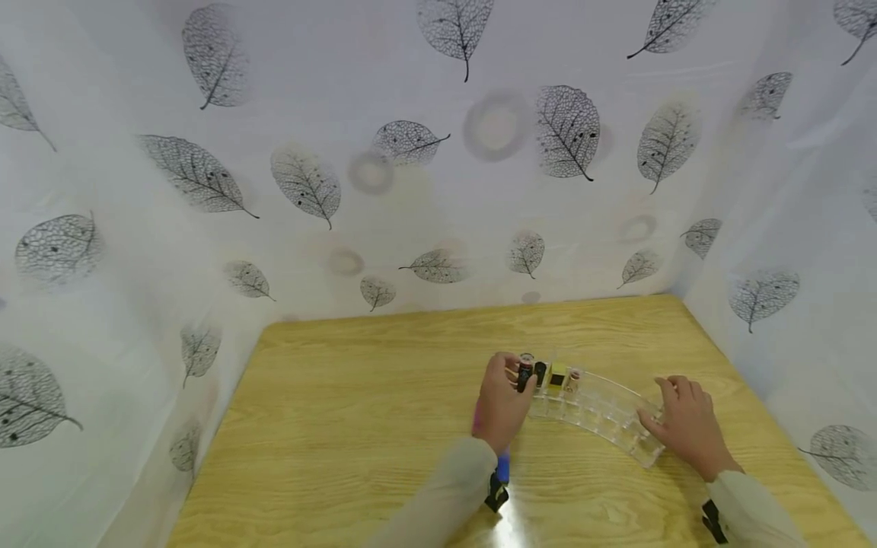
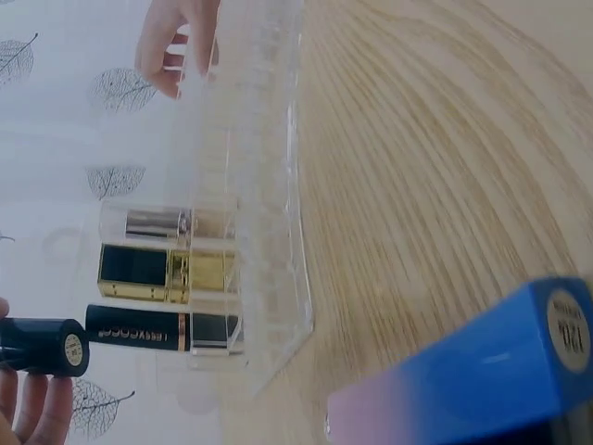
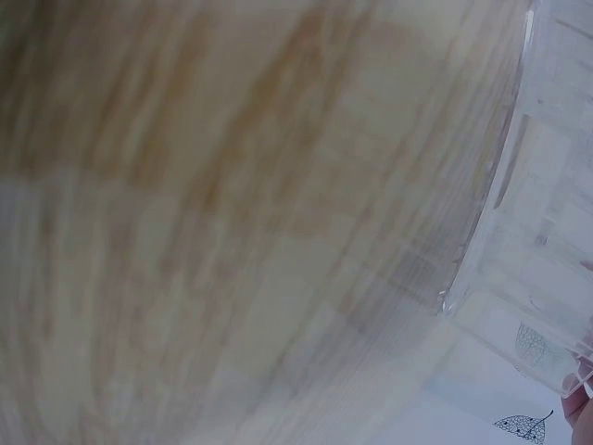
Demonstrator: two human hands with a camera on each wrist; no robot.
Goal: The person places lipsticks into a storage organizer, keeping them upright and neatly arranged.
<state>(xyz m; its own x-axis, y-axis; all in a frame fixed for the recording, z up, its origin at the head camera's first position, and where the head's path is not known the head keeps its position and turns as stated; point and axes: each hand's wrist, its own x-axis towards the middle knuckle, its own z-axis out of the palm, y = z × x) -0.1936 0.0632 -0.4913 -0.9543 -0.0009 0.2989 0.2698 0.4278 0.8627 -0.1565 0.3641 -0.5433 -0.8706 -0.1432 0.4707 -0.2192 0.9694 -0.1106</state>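
My left hand (image 1: 502, 403) holds a black lipstick (image 1: 524, 373) upright between thumb and fingers, at the left end of a curved clear acrylic lipstick rack (image 1: 613, 428). In the left wrist view a round label shows on the end of this lipstick (image 2: 42, 346). Three more stand in the rack beside it: a black lipstick with lettering (image 2: 139, 328), a black-and-gold square lipstick (image 2: 134, 272) and a clear-capped lipstick with a metallic band (image 2: 157, 224). My right hand (image 1: 688, 422) grips the rack's right end, thumb at the front and fingers behind.
A blue-and-pink box (image 2: 463, 371) lies on the wooden table (image 1: 356, 411), partly under my left forearm. Dark wrist mounts show at both wrists. White leaf-patterned sheeting (image 1: 384, 221) encloses the table at the back and both sides.
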